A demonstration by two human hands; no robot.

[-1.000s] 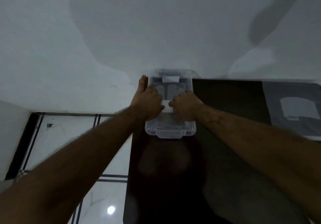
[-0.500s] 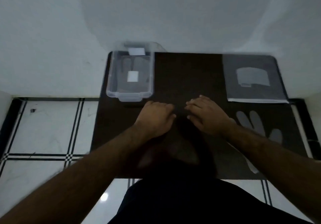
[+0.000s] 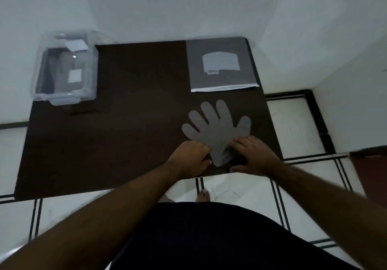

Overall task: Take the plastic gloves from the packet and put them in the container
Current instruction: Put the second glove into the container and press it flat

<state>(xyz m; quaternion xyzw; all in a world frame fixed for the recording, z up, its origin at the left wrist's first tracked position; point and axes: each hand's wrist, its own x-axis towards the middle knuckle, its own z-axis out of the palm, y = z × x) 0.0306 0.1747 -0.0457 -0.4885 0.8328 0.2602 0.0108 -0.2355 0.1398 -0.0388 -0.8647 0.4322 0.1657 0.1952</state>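
Glove [image 3: 217, 131]: flat on dark table [image 3: 125, 123], fingers pointing away, cuff between both hands.
Left hand [image 3: 191, 158]: curled, fingertips pinching cuff's left edge.
Right hand [image 3: 254, 154]: curled, gripping cuff's right edge.
Container [image 3: 65, 74]: far left.
Packet [image 3: 222, 64]: beyond glove.

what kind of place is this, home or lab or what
Probably an ordinary room in a home, not a lab: a low dark table in a corner of plain white walls, on a glossy white tiled floor, with a bare foot visible.

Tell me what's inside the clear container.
Inside the container: a grey translucent glove lying flat, with a white label showing over it. Whether more gloves lie beneath is hidden.
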